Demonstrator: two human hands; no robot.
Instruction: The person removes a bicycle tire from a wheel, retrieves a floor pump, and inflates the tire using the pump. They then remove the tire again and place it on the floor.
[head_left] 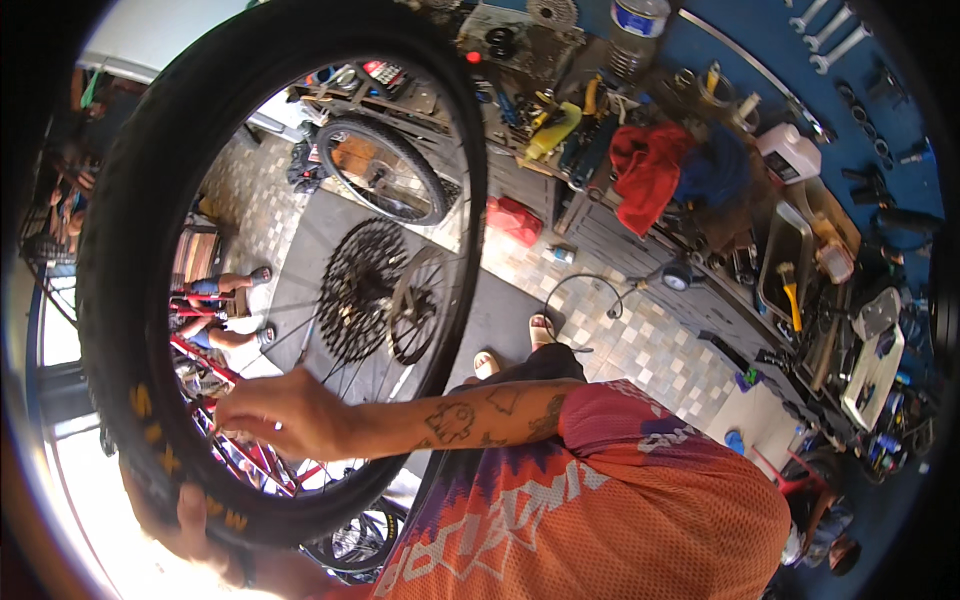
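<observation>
One large bicycle wheel with black rubber tyre (128,300), dark toothed metal cassette (345,310) at centre, raised at left; my left hand (192,522) grasps its near edge. My right hand (285,412), fingers curled, near its inner edge: hold indeterminable.

1. Seeing a farther wheel (378,178) resting near the workbench (602,228), beyond the right hand (285,410).
2. Seeing a red bundle (513,220) lying low beside the workbench, beyond and right of that hand.
3. Noticing a red cloth (650,165) touching a blue cloth (712,168), farther right of that hand.
4. Noticing a yellow-handled hammer (792,300) resting well right of that hand.
5. Spotting wrenches (830,28) hanging on the blue wall (760,30), farther still.
</observation>
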